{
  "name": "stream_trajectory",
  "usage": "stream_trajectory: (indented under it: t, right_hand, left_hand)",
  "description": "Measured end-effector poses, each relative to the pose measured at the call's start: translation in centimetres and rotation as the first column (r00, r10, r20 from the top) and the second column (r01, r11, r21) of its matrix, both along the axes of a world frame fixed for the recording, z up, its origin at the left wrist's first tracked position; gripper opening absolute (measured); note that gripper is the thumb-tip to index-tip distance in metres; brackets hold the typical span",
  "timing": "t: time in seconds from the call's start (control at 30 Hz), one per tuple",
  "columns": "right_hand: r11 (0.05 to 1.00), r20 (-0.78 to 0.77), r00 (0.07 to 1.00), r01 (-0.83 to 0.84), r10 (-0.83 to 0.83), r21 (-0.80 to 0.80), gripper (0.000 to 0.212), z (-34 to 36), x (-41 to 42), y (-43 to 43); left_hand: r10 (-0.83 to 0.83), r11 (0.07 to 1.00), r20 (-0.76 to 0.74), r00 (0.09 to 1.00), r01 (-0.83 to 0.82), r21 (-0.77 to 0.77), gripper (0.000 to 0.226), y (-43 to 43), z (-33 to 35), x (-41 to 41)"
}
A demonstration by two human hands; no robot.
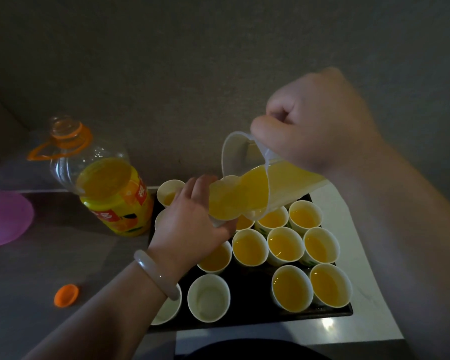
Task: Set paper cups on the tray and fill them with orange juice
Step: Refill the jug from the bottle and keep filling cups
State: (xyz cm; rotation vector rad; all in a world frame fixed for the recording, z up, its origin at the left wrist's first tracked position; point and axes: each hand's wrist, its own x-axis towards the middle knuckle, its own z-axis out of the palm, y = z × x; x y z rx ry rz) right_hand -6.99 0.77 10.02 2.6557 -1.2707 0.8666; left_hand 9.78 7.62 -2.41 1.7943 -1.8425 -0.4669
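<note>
Cups (285, 246) stand in rows on the tray (247, 287), on the tabletop (37, 268). The bottle (115, 193) stands just left of the tray's far corner, a plate (5, 219) further left, the cap (66, 295) nearer. The jug (257, 188) tilts above the far cups.

Tilted jug (283, 183) over cup (218, 224) above tray (252, 294)

Dim, murky light, a glare patch on the counter (327, 324), wide-angle bending at the edges, the right hand (320, 126) perhaps motion-blurred.
</note>
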Motion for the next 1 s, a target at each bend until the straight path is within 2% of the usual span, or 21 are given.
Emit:
stream_trajectory:
  t: [1.0]
  right_hand:
    - [0.999, -0.001, 1.000, 0.015, -0.015, -0.028, 0.037, 0.18, 0.59, -0.61]
  left_hand:
    - [-0.020, 1.000, -0.036, 0.999, 0.020, 0.019, 0.083, -0.60, -0.37, 0.47]
